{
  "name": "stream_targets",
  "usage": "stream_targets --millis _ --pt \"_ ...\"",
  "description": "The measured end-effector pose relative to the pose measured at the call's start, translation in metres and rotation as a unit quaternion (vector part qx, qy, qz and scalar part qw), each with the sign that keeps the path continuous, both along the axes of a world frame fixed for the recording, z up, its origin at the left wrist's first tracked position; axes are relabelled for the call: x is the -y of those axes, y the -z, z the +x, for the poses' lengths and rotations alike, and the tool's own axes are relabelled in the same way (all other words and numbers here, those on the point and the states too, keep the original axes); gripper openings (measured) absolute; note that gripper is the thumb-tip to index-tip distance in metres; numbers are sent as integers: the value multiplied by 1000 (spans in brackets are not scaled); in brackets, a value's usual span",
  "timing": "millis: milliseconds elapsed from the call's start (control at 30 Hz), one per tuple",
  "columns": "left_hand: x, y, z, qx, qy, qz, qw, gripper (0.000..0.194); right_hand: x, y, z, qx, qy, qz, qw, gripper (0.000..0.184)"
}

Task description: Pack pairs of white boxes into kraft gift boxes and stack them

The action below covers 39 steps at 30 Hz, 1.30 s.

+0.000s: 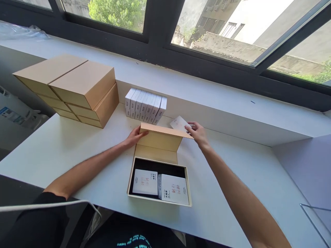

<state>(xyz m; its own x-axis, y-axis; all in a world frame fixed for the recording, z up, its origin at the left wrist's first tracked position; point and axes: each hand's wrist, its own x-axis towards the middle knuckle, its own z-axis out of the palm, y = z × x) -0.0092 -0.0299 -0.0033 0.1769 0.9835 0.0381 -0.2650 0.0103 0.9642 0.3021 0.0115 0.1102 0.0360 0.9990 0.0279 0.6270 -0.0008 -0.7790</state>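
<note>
An open tan gift box (pixel 133 179) lies on the white table in front of me, its black inside holding two small white boxes (pixel 145 182) side by side. Its hinged lid (pixel 160 137) stands raised at the far side. My left hand (pixel 136 136) grips the lid's left edge, fingers curled round it. My right hand (pixel 198 132) holds the lid's right corner, fingers bent over it. A white card (pixel 179 123) lies just behind that hand.
A stack of closed tan boxes (pixel 77 89) stands at the table's left. A row of several small white boxes (pixel 146 105) leans against the window ledge (pixel 232 110). A transparent sheet corner (pixel 315 217) shows at the lower right.
</note>
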Motion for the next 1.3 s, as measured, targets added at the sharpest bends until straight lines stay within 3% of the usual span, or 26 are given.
stream_targets --millis 100,167,233,300,367,433,467,533,600,733,900,1000,1167,1300 --pt "0 1 -2 1 -5 6 1000 58 39 -14 16 -71 64 91 991 37" --pt "-1 0 -4 -2 -15 19 1000 57 64 -30 20 -115 109 159 974 32" --pt "-1 -1 -5 -6 -16 22 1000 58 90 -47 15 -155 144 225 951 23" --pt "0 -3 -5 -10 -14 12 1000 59 117 -58 1 -176 137 247 943 17" --pt "1 -5 -6 -12 -19 8 1000 60 143 -57 -19 -152 66 207 964 17" --pt "3 -7 -6 -15 -25 12 999 59 164 -46 -44 -62 -92 122 986 20" --pt "4 -8 -6 -16 -28 15 999 59 172 -38 -56 4 -183 94 979 21" --pt "5 -9 -6 -17 -28 18 999 59 184 -22 -76 139 -331 84 929 23" --pt "5 -9 -6 -18 -26 21 999 60 191 -12 -90 224 -387 133 885 27" --pt "3 -9 -5 -21 -29 10 999 62 200 -9 -98 263 -365 223 865 25" --pt "2 -7 -6 -12 -33 16 999 61 196 1 -94 336 -392 157 842 33" --pt "2 -5 -7 -15 -30 20 999 60 188 4 -91 311 -430 103 841 38" --pt "1 -2 -8 -46 -26 29 998 61 177 -9 -82 229 -467 66 852 36" --pt "7 -11 -11 -121 -41 130 983 57 184 -9 -73 192 -462 81 862 35"
